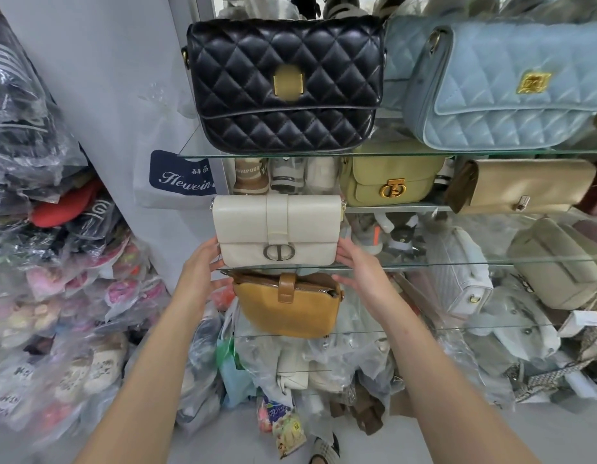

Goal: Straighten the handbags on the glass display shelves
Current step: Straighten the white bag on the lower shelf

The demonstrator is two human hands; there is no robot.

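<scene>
Left hand (203, 262): fingers straight and slightly apart, laid flat against the lower left end of the cream bag.
Right hand (357, 266): fingers straight and apart, tips touching the lower right end of the same bag; neither hand curled round it.
Cream bag (278, 229): flap front with a round metal clasp, upright at the left end of a glass shelf (441, 264), held between the two hands.
Mustard bag (287, 306): brown strap tab and zip on top, upright on the shelf directly below the cream bag.
White quilted bag (464, 279) and beige bag (555, 262): further right, both tilted; which shelf carried them could not be told.
Olive bag (391, 182) and gold bag (525, 185): one shelf above, side by side.
Black quilted bag (283, 85) and pale blue quilted bag (501, 85): top shelf in view, the blue one leaning.
Plastic-wrapped goods (39, 229): stacked against the wall at left.
</scene>
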